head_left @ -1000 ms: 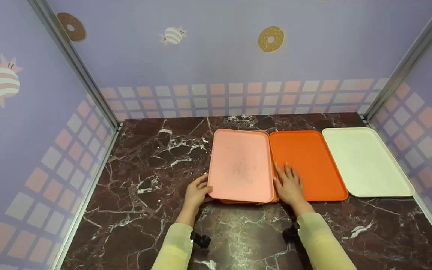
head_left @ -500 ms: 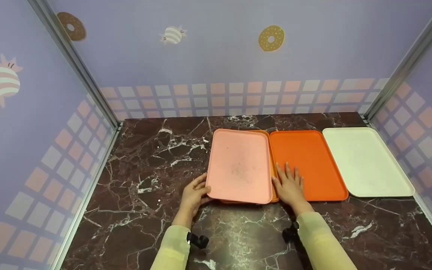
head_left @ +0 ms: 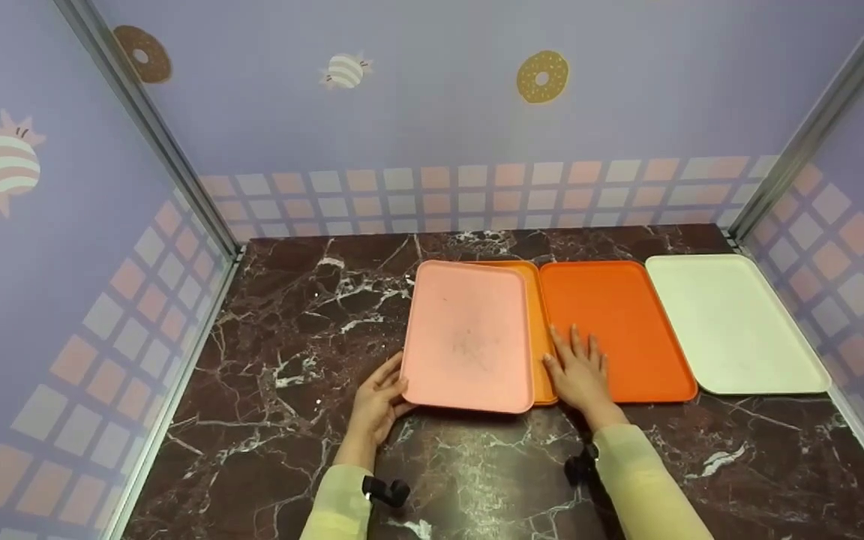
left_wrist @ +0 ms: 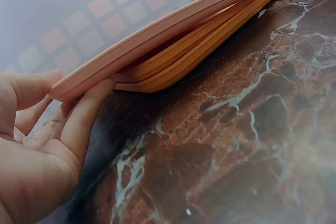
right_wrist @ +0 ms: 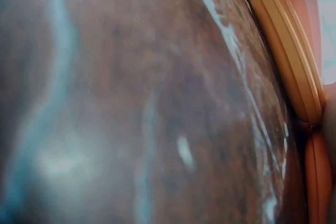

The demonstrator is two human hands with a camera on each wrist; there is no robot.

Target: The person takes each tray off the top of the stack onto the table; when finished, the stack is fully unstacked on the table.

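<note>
Left grip [head_left: 376, 401]: grasping the pink tray [head_left: 469, 337] at its near left corner, thumb over the rim and fingers underneath, as the left wrist view shows.
Right grip [head_left: 582, 379]: released, holding nothing; the fingers are spread on the red-orange tray [head_left: 627, 315] near its left edge, and the thumb tip lies at the right rim of the orange stack [head_left: 541, 337].
Pink tray: above the orange stack and off to its left, leaving a strip of orange bare along the right side. It is tilted, its left side raised; the left wrist view shows a gap below it that narrows toward the far end. Grey smudges mark its middle.
Orange stack: on the table [head_left: 289, 435], just left of the red-orange tray; at least 2 rims show in the left wrist view.
Red-orange tray: flat on the table, between the orange stack and the pale green tray [head_left: 736, 322].
Pale green tray: flat, farthest right, near the right wall [head_left: 859, 247].
Table: dark red-brown marble pattern with white veins.
Back wall [head_left: 432, 120]: lavender, with rows of pink and white squares along the bottom and printed donuts [head_left: 542, 77] above.
Sleeves [head_left: 649, 487]: 2, pale yellow, with a black device [head_left: 387, 491] at each wrist.
</note>
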